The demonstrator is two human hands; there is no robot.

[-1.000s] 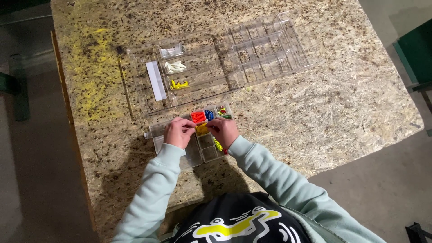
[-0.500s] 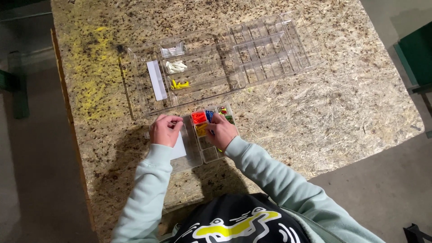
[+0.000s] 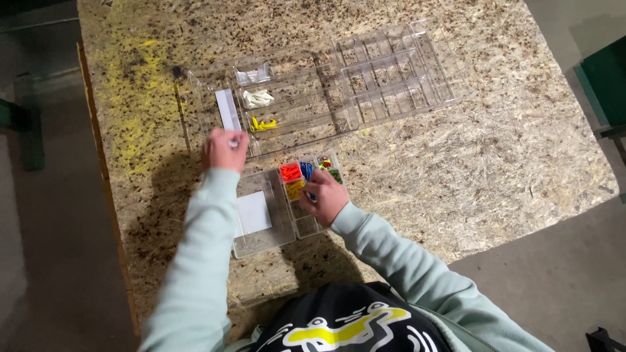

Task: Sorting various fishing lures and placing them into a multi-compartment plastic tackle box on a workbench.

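My left hand (image 3: pixel 224 149) reaches forward to the near edge of a large clear compartment tray (image 3: pixel 339 91), its fingers curled at the bottom of a white strip (image 3: pixel 227 109); whether it grips the strip I cannot tell. My right hand (image 3: pixel 323 195) rests on a small clear parts box (image 3: pixel 266 225) with red (image 3: pixel 290 172), yellow (image 3: pixel 295 189) and blue (image 3: pixel 306 171) pieces, fingers bent over its compartments. A white card (image 3: pixel 253 212) lies in the box's left half. In the large tray sit white pieces (image 3: pixel 258 98) and yellow pieces (image 3: pixel 262 124).
The chipboard table (image 3: pixel 456 169) has its left edge (image 3: pixel 98 156) close to my left arm, with yellow paint smears (image 3: pixel 140 98) there. A green object (image 3: pixel 606 85) stands off the table at the right. Grey floor lies beyond both sides.
My left hand has left the small box and moved forward and left to the large tray's near edge by the white strip. My right hand stays on the small box.
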